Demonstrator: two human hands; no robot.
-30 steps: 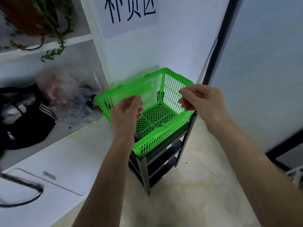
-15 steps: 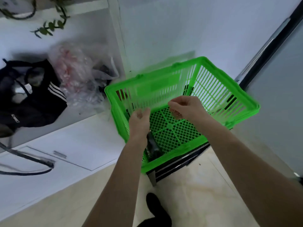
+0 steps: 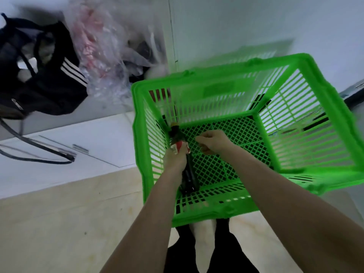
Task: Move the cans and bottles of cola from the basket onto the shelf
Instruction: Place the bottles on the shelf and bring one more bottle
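Basket (image 3: 307,174), green and slatted, fills the middle of the view, with a black bag (image 3: 45,83) and clear plastic bags (image 3: 106,56) on a white shelf (image 3: 78,146) to its left. Inside, along the left wall, lies a dark cola bottle (image 3: 189,174). The left hand (image 3: 174,160) grasps its red-labelled upper part; the right hand (image 3: 213,141) hovers beside it, fingers loosely curled and holding nothing.
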